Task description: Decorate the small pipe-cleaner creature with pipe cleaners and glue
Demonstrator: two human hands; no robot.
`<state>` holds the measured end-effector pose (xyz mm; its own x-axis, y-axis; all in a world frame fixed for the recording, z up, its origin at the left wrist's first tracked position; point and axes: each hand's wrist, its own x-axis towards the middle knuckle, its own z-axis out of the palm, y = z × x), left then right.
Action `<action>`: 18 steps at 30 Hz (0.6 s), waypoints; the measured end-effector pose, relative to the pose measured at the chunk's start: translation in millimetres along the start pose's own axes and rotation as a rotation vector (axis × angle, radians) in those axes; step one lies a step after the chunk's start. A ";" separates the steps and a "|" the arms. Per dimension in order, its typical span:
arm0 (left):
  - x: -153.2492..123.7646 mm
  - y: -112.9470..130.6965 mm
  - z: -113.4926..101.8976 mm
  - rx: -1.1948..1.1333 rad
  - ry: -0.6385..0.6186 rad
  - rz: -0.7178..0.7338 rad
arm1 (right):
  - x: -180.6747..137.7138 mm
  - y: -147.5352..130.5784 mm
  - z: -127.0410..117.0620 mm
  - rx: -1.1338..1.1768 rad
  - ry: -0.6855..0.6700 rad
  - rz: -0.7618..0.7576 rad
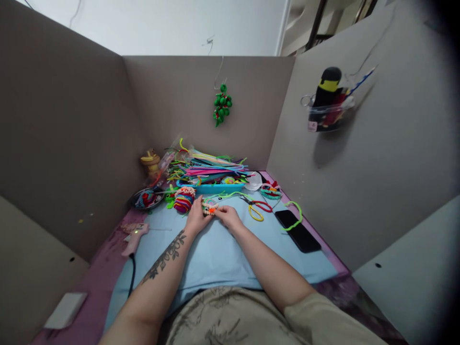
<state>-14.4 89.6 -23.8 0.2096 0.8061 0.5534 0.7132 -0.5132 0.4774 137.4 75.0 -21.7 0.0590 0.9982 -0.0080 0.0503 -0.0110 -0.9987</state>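
Note:
A small pipe-cleaner figure (209, 206), pale with green, pink and a bright orange patch, is held up between my hands. My left hand (196, 218) is closed around its left side. The fingers of my right hand (230, 219) pinch its right edge beside the orange patch. Just left of my hands lies a striped, multicoloured pipe-cleaner piece (184, 200), with a green pipe-cleaner piece (170, 197) beside it. To the right are scissors (256, 212) with red and yellow handles, their blades touching a light-green pipe cleaner (233, 194).
A blue tray (215, 189) heaped with pipe cleaners stands at the back. A pink glue gun (134, 238) and a dark bowl (146, 198) are at left. At right lies a black phone (298, 232) under a green pipe cleaner (299, 215). Grey partitions (212, 72) enclose the table.

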 end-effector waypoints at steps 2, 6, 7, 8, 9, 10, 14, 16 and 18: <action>-0.5 -0.3 0.3 0.002 0.002 0.005 | 1.4 3.2 1.5 -0.035 0.026 -0.031; -0.9 0.5 0.1 0.020 0.001 0.016 | 2.9 6.5 3.5 -0.097 0.071 -0.080; -0.9 0.9 -0.2 0.024 0.000 0.019 | 3.2 6.6 3.9 -0.115 0.080 -0.090; -1.0 1.4 -0.5 0.028 -0.001 0.022 | 3.4 6.5 4.1 -0.135 0.089 -0.098; -1.1 2.0 -0.9 0.030 -0.002 0.025 | 3.6 6.0 4.1 -0.157 0.097 -0.109; -1.2 2.4 -1.2 0.031 -0.005 0.027 | 3.7 5.3 3.9 -0.186 0.106 -0.120; -1.5 2.8 -1.7 0.023 -0.008 0.019 | 2.9 1.5 1.6 -0.352 0.147 -0.194; -1.3 2.5 -1.3 0.019 -0.008 0.011 | 1.8 -0.2 0.8 -0.445 0.142 -0.252; -1.2 2.6 -0.9 0.019 -0.011 0.006 | 0.8 -1.5 1.0 -0.542 0.142 -0.328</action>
<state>-13.5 87.1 -22.7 0.2213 0.8063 0.5486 0.7242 -0.5126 0.4613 136.4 75.9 -20.3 0.0841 0.9376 0.3373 0.5816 0.2287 -0.7807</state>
